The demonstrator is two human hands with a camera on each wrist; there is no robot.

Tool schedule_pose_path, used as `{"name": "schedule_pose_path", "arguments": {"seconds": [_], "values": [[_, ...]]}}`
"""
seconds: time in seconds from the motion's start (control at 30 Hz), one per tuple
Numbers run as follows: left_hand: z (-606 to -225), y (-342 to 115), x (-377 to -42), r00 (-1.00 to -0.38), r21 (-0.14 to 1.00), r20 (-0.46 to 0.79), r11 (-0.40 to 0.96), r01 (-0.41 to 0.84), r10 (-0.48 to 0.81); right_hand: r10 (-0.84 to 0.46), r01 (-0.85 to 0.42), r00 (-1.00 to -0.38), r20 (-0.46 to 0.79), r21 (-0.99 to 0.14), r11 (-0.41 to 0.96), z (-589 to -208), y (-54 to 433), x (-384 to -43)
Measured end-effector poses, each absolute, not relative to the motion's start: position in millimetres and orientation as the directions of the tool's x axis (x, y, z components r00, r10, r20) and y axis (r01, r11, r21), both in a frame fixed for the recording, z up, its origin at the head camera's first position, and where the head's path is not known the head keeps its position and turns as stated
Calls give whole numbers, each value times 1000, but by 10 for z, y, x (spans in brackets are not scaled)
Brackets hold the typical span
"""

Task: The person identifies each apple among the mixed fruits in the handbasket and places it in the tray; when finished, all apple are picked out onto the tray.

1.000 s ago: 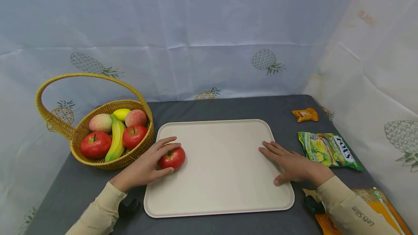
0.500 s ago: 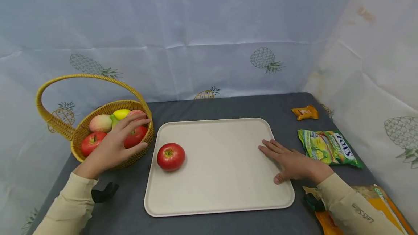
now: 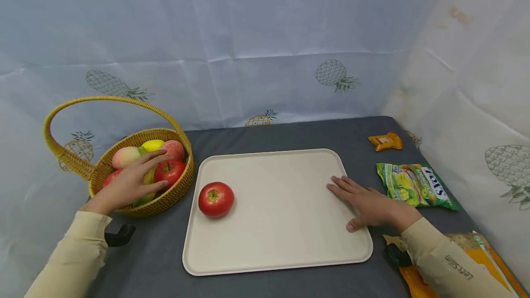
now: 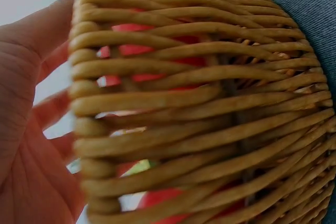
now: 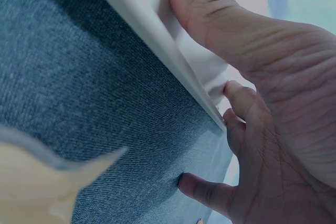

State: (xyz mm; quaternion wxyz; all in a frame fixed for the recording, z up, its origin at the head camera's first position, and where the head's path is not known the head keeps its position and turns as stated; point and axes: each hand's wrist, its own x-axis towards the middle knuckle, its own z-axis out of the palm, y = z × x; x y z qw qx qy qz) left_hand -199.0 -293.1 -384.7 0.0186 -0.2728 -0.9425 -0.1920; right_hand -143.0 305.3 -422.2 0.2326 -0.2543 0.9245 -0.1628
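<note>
My left hand [image 3: 127, 182] reaches over the near side of a wicker basket [image 3: 182, 192], fingers spread above the fruit. Under it a yellow banana [image 3: 149, 177] shows only in part, and one red apple [image 3: 111, 177] is mostly covered. Another red apple [image 3: 170, 172] sits just right of the thumb. In the left wrist view the woven wall [image 4: 199, 98] stands between the camera and the fingers. A single red apple [image 3: 216, 199] rests on the left part of a cream tray [image 3: 281, 210]. My right hand [image 3: 370, 206] lies with extended fingers on the tray's right edge.
Two peaches [image 3: 125, 157] and a lemon [image 3: 152, 145] lie at the back of the basket, below its tall arched handle [image 3: 112, 98]. Right of the tray are a small orange packet [image 3: 386, 141], a green candy bag [image 3: 415, 185] and an orange-yellow package [image 3: 482, 261] partly under the right sleeve.
My left hand has let go of the apple on the tray and moved left over the basket, then a little farther left above the banana. My right hand has stayed on the tray edge.
</note>
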Motion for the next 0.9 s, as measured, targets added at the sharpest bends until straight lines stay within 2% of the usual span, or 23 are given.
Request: {"name": "schedule_pose_path", "arguments": {"seconds": [0.2,0.4,0.9], "values": [[-3922,-2903,-2045,-834,366,105,758,539,542,-540,-389,-766,-350,-417,822,-4243,3047,-1432],[-3996,-2897,-2083,-809,338,124,742,579,574,-533,-385,-770,-351,-410,827,-4238,3044,-1432],[-4006,-2837,-2056,-823,283,113,776,563,556,-536,-387,-770,-346,-414,824,-4240,3065,-1436]]}}
